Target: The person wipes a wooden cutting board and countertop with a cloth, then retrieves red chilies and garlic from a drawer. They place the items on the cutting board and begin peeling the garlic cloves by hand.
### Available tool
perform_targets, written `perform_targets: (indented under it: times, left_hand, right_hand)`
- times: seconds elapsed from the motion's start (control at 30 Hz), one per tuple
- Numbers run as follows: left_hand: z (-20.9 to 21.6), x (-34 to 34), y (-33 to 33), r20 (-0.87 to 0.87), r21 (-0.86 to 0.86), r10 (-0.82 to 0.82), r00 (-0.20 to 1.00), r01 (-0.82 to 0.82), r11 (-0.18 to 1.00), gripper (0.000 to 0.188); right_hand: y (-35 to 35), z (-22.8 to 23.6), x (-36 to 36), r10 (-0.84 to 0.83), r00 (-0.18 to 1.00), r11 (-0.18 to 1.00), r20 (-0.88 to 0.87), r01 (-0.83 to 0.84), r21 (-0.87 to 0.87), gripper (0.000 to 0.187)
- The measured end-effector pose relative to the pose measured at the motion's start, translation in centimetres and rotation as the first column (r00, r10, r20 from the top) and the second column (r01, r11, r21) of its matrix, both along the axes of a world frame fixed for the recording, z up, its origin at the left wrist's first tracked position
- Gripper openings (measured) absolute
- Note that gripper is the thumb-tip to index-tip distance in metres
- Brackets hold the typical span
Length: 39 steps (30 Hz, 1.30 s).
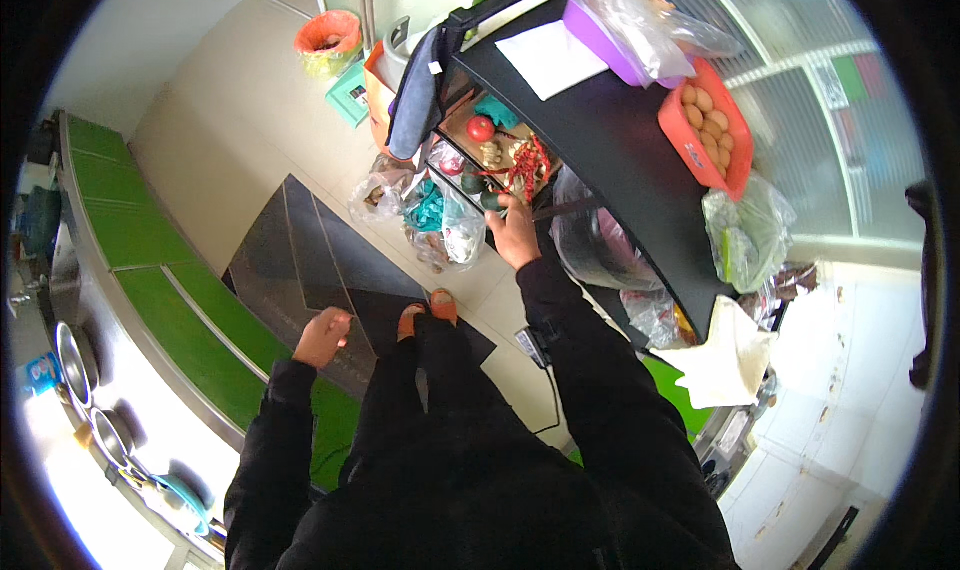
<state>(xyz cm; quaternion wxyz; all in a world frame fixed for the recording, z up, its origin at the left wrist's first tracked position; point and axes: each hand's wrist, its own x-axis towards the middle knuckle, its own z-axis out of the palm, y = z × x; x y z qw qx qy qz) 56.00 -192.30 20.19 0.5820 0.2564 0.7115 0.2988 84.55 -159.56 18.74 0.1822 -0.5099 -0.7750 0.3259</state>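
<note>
Vegetables (528,168) lay in the tray (457,126), upper centre; reaching seemed done, handling remained. Your half-curled right hand (516,234) was beside them, its hold unclear; your left hand (323,337) was loosely fisted, nothing showing.

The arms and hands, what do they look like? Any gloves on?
Both the left sleeve and the right sleeve are long and black, with no pattern that I can see. The left hand and right hand wear no gloves.
</note>
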Motion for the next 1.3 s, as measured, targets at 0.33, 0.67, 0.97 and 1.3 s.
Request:
perform_targets:
  times: [0.33,0.67,0.97,1.3]
  left_hand:
    - [-4.9,6.2,-9.1,0.086,-0.214,0.256,0.963,-0.233,0.949,0.025]
    - [-5.7,5.7,-6.7,0.1,-0.173,0.275,0.956,-0.255,0.951,0.026]
    - [-6.1,2.5,-2.1,0.082,-0.117,0.29,0.953,-0.28,0.953,0.025]
    - [-4.0,1.7,9.8,0.211,0.254,0.265,0.941,-0.314,0.915,0.018]
  right_hand:
    - [10.6,-3.4,-4.4,-0.467,0.794,0.877,0.391,0.356,0.323,0.093]
    - [15.4,-7.3,-4.0,-0.497,0.604,0.827,0.624,0.547,0.13,0.076]
    - [17.2,-6.6,-2.8,-0.567,0.659,0.801,0.494,0.582,0.143,0.055]
    - [13.2,-4.1,-0.6,-0.786,0.407,0.606,-0.466,0.659,-0.445,0.031]
